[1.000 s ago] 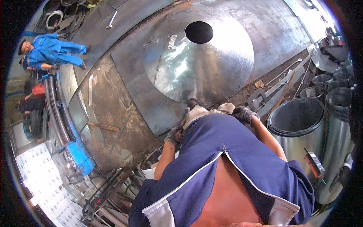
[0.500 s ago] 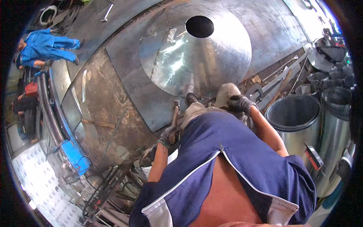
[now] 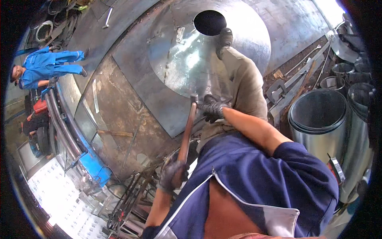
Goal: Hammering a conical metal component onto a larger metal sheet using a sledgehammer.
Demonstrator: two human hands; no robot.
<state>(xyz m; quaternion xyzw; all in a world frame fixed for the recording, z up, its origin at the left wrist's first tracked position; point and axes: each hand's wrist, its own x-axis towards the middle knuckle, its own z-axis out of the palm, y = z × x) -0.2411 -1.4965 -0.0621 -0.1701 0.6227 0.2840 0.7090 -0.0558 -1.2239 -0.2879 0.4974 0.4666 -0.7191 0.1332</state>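
Note:
My left hand (image 3: 174, 175), in a dark glove, is closed around the lower part of a hammer's (image 3: 188, 133) wooden handle. The hammer points forward, its metal head near the rim of a large shiny sheet-metal cone (image 3: 179, 75) with a round hole at its top. My right hand (image 3: 213, 109), also gloved, is just right of the hammer head, fingers apart and reaching toward the handle's upper end. Whether they touch it I cannot tell. My right leg stretches over the cone, with the dark shoe (image 3: 225, 38) beside the hole.
Rolled metal sheets (image 3: 318, 115) stand at the right, near a C-clamp (image 3: 276, 91) and long metal strips. Flat steel plate (image 3: 139, 83) lies under the cone. A person in blue workwear (image 3: 49, 63) stands at far left, beyond a machine with long rollers (image 3: 65, 123). Metal bars are piled at lower left.
My right hand has left my knee and come across to the hammer head. My left hand has raised the hammer. My right foot now shows on the cone near its hole.

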